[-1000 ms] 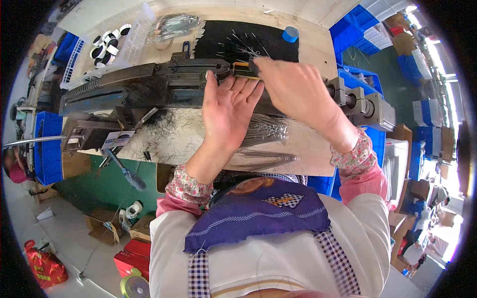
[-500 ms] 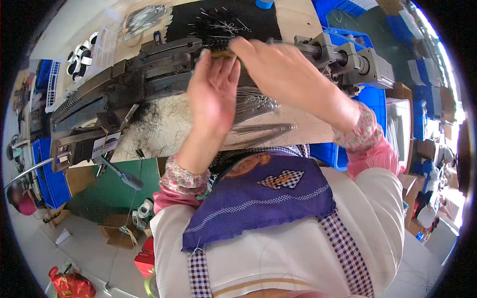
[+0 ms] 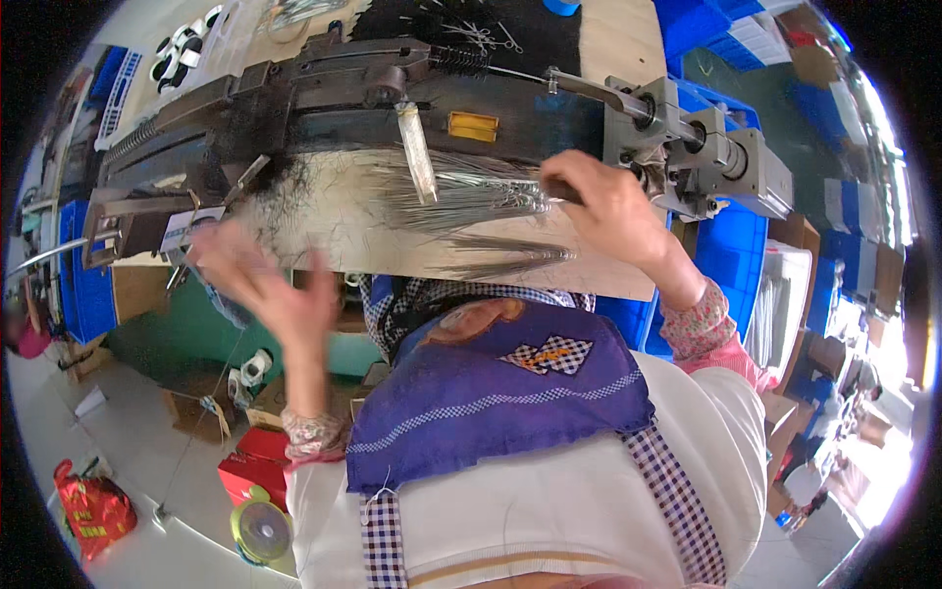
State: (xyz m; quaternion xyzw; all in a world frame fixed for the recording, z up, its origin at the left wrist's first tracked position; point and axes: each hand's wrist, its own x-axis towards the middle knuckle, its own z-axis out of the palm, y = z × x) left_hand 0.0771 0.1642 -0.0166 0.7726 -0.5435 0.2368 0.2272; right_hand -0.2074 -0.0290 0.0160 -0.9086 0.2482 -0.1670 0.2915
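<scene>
Workshop: bench machine (image 3: 343, 128), wires (image 3: 496, 188)

Yellow characters (image 3: 94, 531) are printed on the red bag (image 3: 101, 503) at lower left; the white label (image 3: 180, 230) at middle left cannot be read.

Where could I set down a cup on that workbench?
Bare wood shows beyond the machine, between the black cloth and blue crates. A smaller patch lies right of the lower wire bundle. It's crowded around the upper wire bundle and leftward, among scattered dark bristles.
</scene>
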